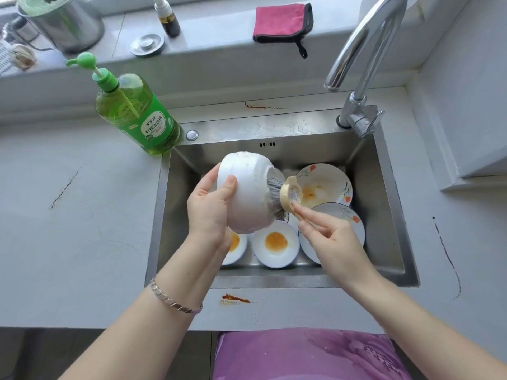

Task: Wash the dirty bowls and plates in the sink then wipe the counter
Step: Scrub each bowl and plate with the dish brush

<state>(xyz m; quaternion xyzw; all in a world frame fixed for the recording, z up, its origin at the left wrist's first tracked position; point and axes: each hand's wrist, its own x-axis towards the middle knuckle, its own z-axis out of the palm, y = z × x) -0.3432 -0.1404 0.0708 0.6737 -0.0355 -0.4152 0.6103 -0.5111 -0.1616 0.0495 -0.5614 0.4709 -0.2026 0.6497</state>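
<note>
Left hand (208,215) grips one white ceramic bowl (247,193) above the steel sink (384,187); right hand (332,239) pinches one beige round brush (286,193) against it. Below lie two orange-stained small bowls (275,244) and two flowered plates (323,185)

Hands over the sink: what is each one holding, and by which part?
Left hand grips the white bowl by its side, thumb on the outer wall. Right hand pinches the scrub brush by its tan round top, bristles against the bowl.

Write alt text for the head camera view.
Over a steel sink, the left hand holds a white bowl on its side while the right hand pinches a round dish brush, bristles against it. Below lie stained dishes.
</note>
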